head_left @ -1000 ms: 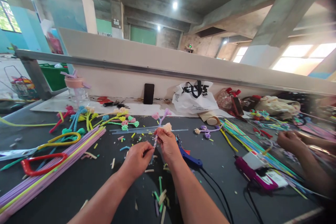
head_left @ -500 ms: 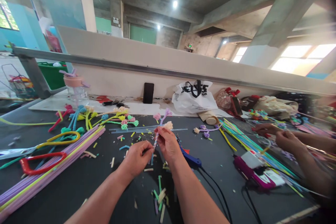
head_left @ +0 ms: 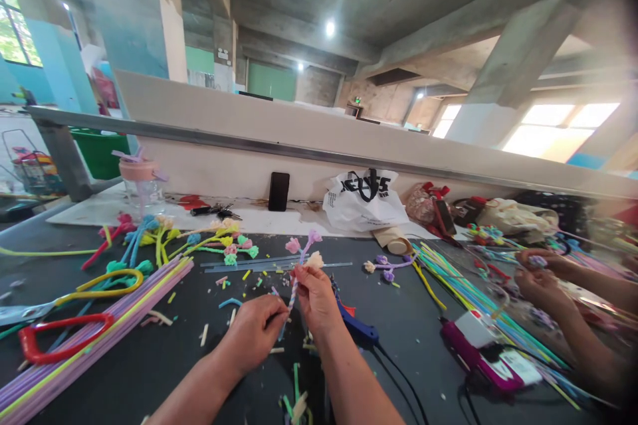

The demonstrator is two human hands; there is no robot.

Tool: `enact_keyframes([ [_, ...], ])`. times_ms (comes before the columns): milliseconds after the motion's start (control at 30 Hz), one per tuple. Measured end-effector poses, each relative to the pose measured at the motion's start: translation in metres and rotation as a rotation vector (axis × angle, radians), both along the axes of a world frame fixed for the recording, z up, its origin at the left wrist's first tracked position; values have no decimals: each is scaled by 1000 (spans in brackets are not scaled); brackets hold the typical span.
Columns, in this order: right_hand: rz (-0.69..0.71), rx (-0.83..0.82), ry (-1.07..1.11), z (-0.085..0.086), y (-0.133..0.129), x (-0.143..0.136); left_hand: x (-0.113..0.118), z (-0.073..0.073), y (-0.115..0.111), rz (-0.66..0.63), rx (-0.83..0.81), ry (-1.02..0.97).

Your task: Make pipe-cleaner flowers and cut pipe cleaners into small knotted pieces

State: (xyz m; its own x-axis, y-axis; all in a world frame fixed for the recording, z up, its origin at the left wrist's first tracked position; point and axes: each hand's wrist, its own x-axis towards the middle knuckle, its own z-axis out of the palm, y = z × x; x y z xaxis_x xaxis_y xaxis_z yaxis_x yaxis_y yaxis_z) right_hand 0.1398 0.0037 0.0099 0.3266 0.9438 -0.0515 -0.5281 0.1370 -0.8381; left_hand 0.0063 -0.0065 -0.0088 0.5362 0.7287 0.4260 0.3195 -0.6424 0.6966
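Observation:
A pipe-cleaner flower sprig [head_left: 312,238] with pink, purple and cream blooms stands upright between my hands above the dark table. Just under the blooms, my right hand [head_left: 315,292] pinches its twisted stem. Lower down, the fingers of my left hand [head_left: 262,327] are closed on the stem's striped lower part. A blue glue gun [head_left: 359,327] lies right beside my right forearm. Another purple and cream sprig [head_left: 387,268] rests farther right. Short cut pieces of pipe cleaner are scattered around and below my hands.
Red-handled scissors [head_left: 67,337] and yellow-handled scissors [head_left: 107,285] lie left by a pipe-cleaner bundle [head_left: 124,312]. Behind stand a phone [head_left: 279,191], a white bag [head_left: 366,202] and a bottle [head_left: 141,179]. At right are a magenta power strip [head_left: 478,358] and another person's hands [head_left: 541,279].
The view has shifted slightly, with the table appearing lower. My hands keep their hold on the sprig. The other person's hands have moved and now show a small purple bloom.

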Motion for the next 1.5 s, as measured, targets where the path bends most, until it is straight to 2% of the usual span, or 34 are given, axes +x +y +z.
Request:
enact_keyframes([
  [133,65,27,-69,-3,-2,-7,1,-2,4,152,3,-49],
  [267,135,48,-238,-14,1,-13,1,-3,11,320,52,-69],
  [467,146,58,-410,-17,4,-10,7,-2,15,426,122,-36],
  [600,90,45,-559,-14,4,-4,13,1,22,374,41,-41],
  [767,3,32,-716,-14,3,1,14,2,35,186,-244,-138],
  [867,55,44,-683,-15,1,-2,8,2,37,46,-417,-198],
  [1000,187,20,-545,-18,-1,-7,-6,0,37,-133,-669,-406],
  [1100,201,0,-520,-20,1,-9,-16,-3,42,-164,-764,-556],
  [1267,172,-12,-715,-17,2,-9,-19,-7,53,-36,-781,-701],
  [1367,206,-32,-845,-19,4,-10,-17,-10,58,52,-647,-689],
  [1500,204,-34,-913,-23,7,-10,-15,-12,62,48,-487,-606],
])
